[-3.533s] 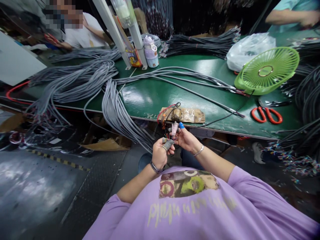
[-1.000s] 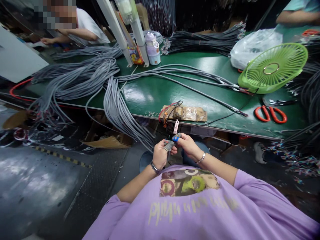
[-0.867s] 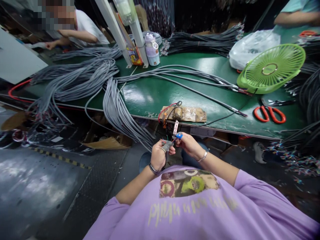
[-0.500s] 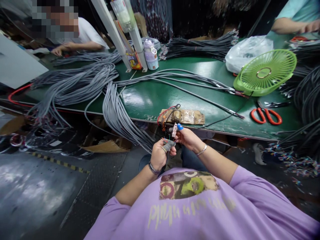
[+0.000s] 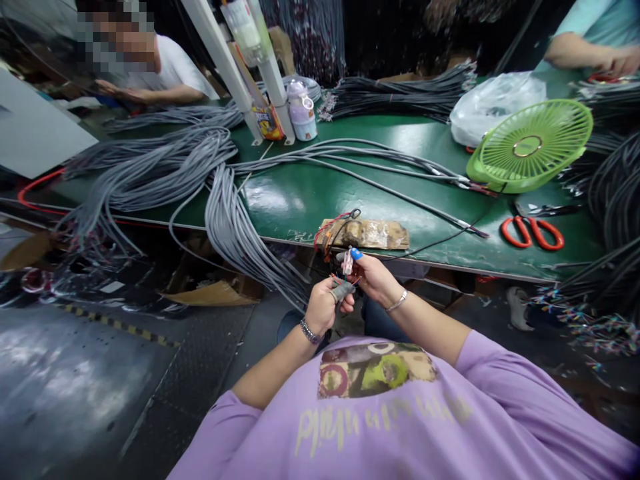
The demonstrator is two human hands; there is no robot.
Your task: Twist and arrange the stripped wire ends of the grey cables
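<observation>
In front of my body, just below the bench edge, my two hands are close together. My left hand (image 5: 321, 308), its thumb covered in grey, pinches thin coloured wires (image 5: 335, 278) that fan out past the fingertips. Closed around a small pale connector (image 5: 347, 264) is my right hand (image 5: 374, 279), with a blue cover on one fingertip. Thin wires run between the connector and my left fingers, but their exact joins are too small to make out. Just beyond my hands, a taped wooden block (image 5: 385, 235) with red and black leads lies at the bench edge.
Grey cable bundles (image 5: 230, 220) hang over the front edge of the green bench (image 5: 285, 200) at left. Red-handled scissors (image 5: 533, 232) and a green fan (image 5: 530, 143) lie at right. A lilac bottle (image 5: 302, 110) stands by the post. Two people work across the bench.
My left hand has shifted slightly right and up. My right hand has moved a little left, tilting the connector, and the hands are closer together.
</observation>
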